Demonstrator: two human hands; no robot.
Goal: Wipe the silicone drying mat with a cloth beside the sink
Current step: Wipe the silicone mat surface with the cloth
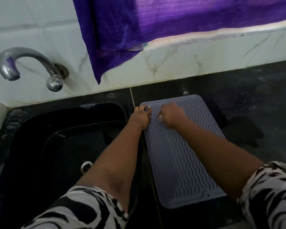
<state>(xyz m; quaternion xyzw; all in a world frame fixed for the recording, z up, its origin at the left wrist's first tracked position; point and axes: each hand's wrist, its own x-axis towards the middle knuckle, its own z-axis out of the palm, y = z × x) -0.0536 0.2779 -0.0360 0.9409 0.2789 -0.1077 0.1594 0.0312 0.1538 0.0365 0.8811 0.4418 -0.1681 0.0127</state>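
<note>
A grey rectangular silicone drying mat [180, 156] with wavy ridges is held at its far end by both hands.

The mat lies flat on the dark stone counter [238, 100], just right of the black sink [40, 129]. In the sink only a round metal drain [86, 166] is seen. The mat's far left corner is gripped by the left hand [141, 115]; the right hand [171, 114] is closed on the mat beside it, around something small that cannot be identified. Behind the sink a chrome tap [31, 66] is fixed to the tiled wall; a purple cloth [122, 30] hangs behind the mat. No writing can be read.
</note>
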